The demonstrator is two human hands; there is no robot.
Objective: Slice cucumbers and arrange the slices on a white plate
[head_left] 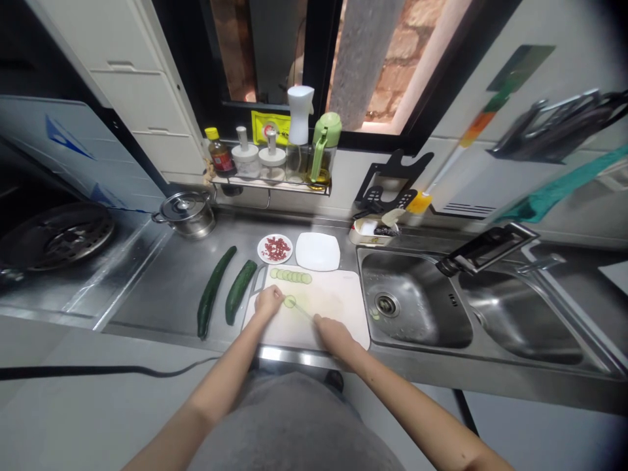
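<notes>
On the white cutting board (343, 307), my right hand (334, 333) is wrapped round the handle of a small knife (303, 311). The blade points left and its tip lies at a single round cucumber slice (289, 301). Just left of that slice is my left hand (269, 302), its fingers curled together; whether anything is between them is too small to tell. A row of overlapping cucumber slices (291, 276) lies along the board's far edge. Two whole cucumbers, one longer (216, 291) and one shorter (240, 292), rest on the steel counter to the left.
Behind the board stand a plate of chopped red pieces (275, 248) and a white square plate (318, 252). A lidded pot (186, 212) is at the back left, a pan (56, 235) farther left. To the right is a double sink (417, 297). Bottles line a wall rack (269, 183).
</notes>
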